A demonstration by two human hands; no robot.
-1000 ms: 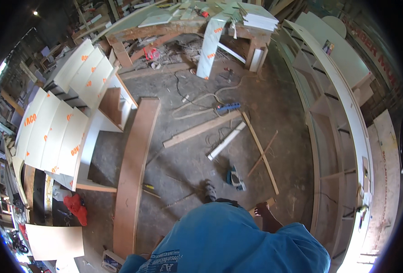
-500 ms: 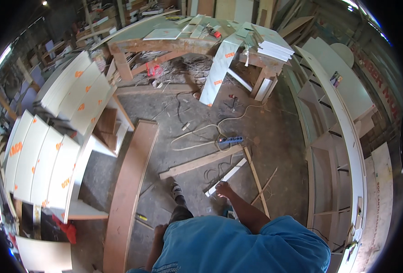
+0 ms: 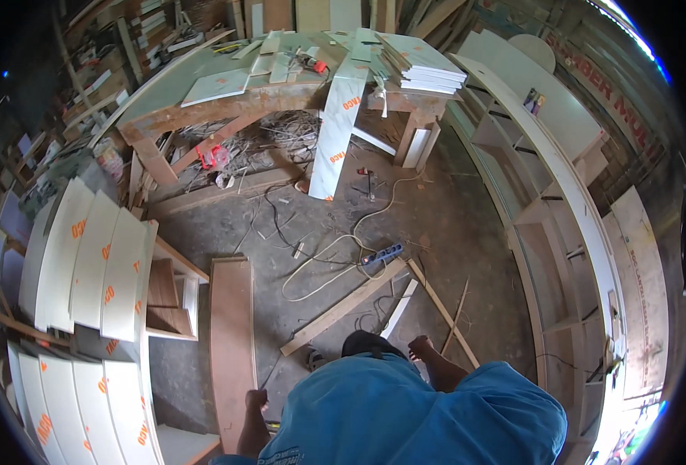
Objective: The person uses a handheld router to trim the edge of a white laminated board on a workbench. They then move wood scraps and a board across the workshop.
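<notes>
My left hand (image 3: 256,400) hangs low on the left beside the long brown board (image 3: 233,341), fingers curled and nothing seen in them. On the other side, my right hand (image 3: 419,349) is held out above the floor, loosely closed, with no object showing in it. Nearest to it are a narrow white strip (image 3: 399,308) and a thin wooden batten (image 3: 440,310). My dark-clothed leg (image 3: 370,344) bends forward between the hands, and a sandalled foot (image 3: 314,358) shows beside it. A longer timber piece (image 3: 343,307) lies just ahead of the foot.
A blue power strip (image 3: 382,254) and its looped pale cable (image 3: 300,287) lie ahead on the floor. Beyond stands a wooden workbench (image 3: 273,99) with a red-ended power tool (image 3: 312,62) and a leaning white panel (image 3: 335,147). White panels (image 3: 87,263) are stacked left; a long cabinet frame (image 3: 541,225) runs along the right.
The view has shifted, bringing the workbench nearer. My left hand now shows clearly beside the brown board. My right hand has moved back and to the right, off the white strip.
</notes>
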